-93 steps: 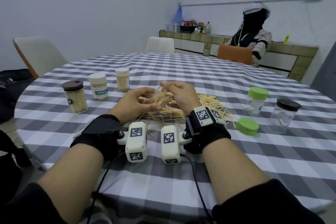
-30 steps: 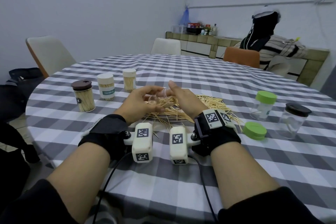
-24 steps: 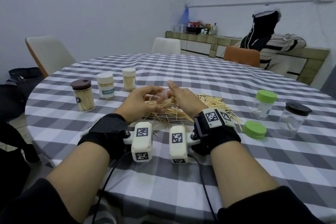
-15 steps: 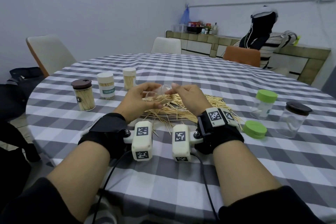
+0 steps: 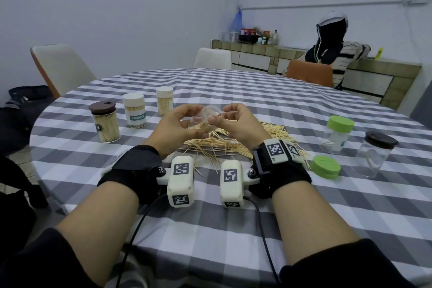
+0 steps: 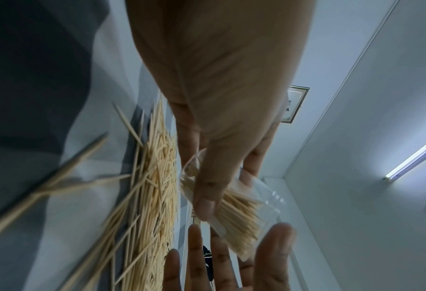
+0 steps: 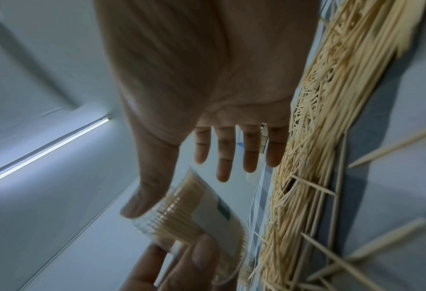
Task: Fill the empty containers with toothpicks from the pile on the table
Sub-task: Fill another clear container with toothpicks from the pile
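Heads up, your own fingers hide a lot here: from the head view the clear container [image 5: 205,116] is mostly tucked behind your left hand [image 5: 174,127] and right hand [image 5: 240,125], so you only catch its see-through wall and a few sticks poking out the mouth. Both wrist views are blurry around the container's edges, and the label on it in the right wrist view is unreadable. The toothpick pile [image 5: 233,140] is partly cut off by your wrists and the white wrist camera boxes [image 5: 181,180]. You're at a round table [image 5: 233,229] with a grey and white checked cloth, in a pale-walled room with chairs around it, a tiled counter along the far wall and another person sitting over there. On your left sit three filled toothpick jars [image 5: 105,124], one with a brown lid and two with white lids. On your right there's an empty jar with a green lid [image 5: 336,134], an empty jar with a brown lid [image 5: 375,156] and a loose green lid [image 5: 326,167] lying flat on the cloth. Now the main bit: your left hand grips the container, thumb [image 6: 206,198] pressed across its side and fingers curled behind it, tilted and held up just above the pile, already packed with toothpicks [image 6: 239,216]. Your right hand's fingers [image 7: 224,153] are straight and spread, not gripping anything, with the thumb [image 7: 142,200] touching the container's threaded rim at the mouth.
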